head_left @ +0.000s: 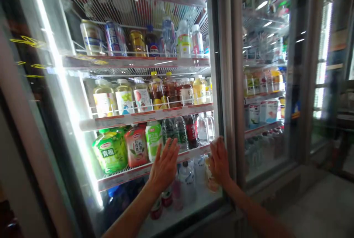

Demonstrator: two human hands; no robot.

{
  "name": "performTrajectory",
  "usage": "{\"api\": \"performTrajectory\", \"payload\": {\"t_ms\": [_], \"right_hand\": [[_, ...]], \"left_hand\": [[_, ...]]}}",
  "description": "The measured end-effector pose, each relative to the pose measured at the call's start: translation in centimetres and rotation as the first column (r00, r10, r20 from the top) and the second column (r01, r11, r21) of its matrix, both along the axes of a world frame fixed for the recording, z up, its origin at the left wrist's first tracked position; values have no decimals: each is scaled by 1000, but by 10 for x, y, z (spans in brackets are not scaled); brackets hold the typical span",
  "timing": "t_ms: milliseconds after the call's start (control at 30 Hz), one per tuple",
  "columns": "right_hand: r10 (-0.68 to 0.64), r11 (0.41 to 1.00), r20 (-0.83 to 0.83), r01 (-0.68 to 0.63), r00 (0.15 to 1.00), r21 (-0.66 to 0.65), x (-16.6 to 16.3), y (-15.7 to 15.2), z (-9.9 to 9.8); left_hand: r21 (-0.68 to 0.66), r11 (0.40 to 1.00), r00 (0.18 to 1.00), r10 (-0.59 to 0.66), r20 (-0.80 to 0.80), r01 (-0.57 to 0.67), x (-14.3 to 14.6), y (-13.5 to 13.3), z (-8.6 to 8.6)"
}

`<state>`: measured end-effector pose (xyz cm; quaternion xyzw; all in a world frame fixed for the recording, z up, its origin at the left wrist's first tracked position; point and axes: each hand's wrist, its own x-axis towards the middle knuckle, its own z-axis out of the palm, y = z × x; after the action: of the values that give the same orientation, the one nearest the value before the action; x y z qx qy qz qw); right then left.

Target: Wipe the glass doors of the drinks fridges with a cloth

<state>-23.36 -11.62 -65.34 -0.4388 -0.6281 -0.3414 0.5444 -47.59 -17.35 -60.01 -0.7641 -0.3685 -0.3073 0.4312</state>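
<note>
Glossy glass door (193, 94), white wire shelves (143, 118), clear plastic bottles (181, 131).

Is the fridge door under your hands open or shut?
Looks shut: left hand and right hand lie flat on the glass door, its edge against the next door.

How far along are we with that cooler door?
Done: the glass door looks in line with the next door, and bottles fill the shelves behind it. In hand: the left hand and right hand press flat on the glass, fingers spread, holding nothing. Left: whether the door is fully sealed cannot be told from this view.
</note>
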Motion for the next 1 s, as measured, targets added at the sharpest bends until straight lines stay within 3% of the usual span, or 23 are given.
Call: {"api": "performTrajectory", "payload": {"t_ms": [67, 233, 300, 367, 400, 433, 500, 533, 567, 633, 700, 733, 833, 867, 900, 967, 1000], "right_hand": [[-10, 1000, 1, 10, 1000, 10, 5, 3, 6], [-6, 982, -195, 43, 981, 186, -23, 17, 90], [61, 981, 14, -63, 998, 185, -45, 14, 107], [120, 979, 261, -158, 958, 127, -59, 10, 113], [116, 980, 261, -153, 958, 125, -61, 10, 115], [90, 982, 167, -116, 982, 148, -60, 11, 118], [27, 979, -174, 8, 984, 202, -58, 15, 127], [12, 976, -276, 49, 961, 212, -58, 17, 131], [10, 974, -272, 52, 962, 219, -59, 17, 135], [36, 974, 16, -39, 999, 221, -62, 17, 140], [42, 975, 250, -95, 967, 203, -61, 16, 146], [25, 974, 230, -75, 973, 213, -58, 16, 150], [-53, 967, -192, 98, 980, 233, -53, 18, 167], [-59, 967, -254, 119, 965, 227, -55, 18, 171], [-52, 969, -214, 101, 975, 224, -58, 16, 173], [-4, 975, 104, -19, 995, 222, -68, 13, 175], [19, 974, 266, -78, 964, 213, -72, 12, 175]], "left_hand": [[23, 1000, 1000, -8, 17, 7, -2, 1, 6], [50, 999, 997, 11, 80, -15, -5, 5, 40], [65, 998, 996, 11, 94, -17, -11, 5, 52], [93, 995, 994, 18, 111, -29, -22, 4, 62], [114, 993, 992, 28, 122, -42, -28, 3, 66], [137, 989, 990, 40, 132, -58, -34, 1, 71], [174, 980, 987, 67, 147, -92, -44, -2, 79], [185, 977, 985, 77, 154, -106, -48, -3, 83], [193, 975, 984, 84, 160, -115, -51, -4, 87], [200, 973, 983, 85, 161, -116, -55, -4, 93], [212, 972, 985, 72, 154, -104, -58, -4, 98], [221, 970, 987, 64, 150, -96, -60, -3, 101], [244, 966, 987, 52, 155, -89, -63, -3, 107], [247, 965, 986, 52, 159, -91, -64, -2, 109], [245, 965, 985, 55, 164, -94, -65, -2, 111], [232, 967, 983, 62, 175, -103, -66, -3, 114], [225, 969, 982, 65, 179, -105, -67, -3, 117]]}}
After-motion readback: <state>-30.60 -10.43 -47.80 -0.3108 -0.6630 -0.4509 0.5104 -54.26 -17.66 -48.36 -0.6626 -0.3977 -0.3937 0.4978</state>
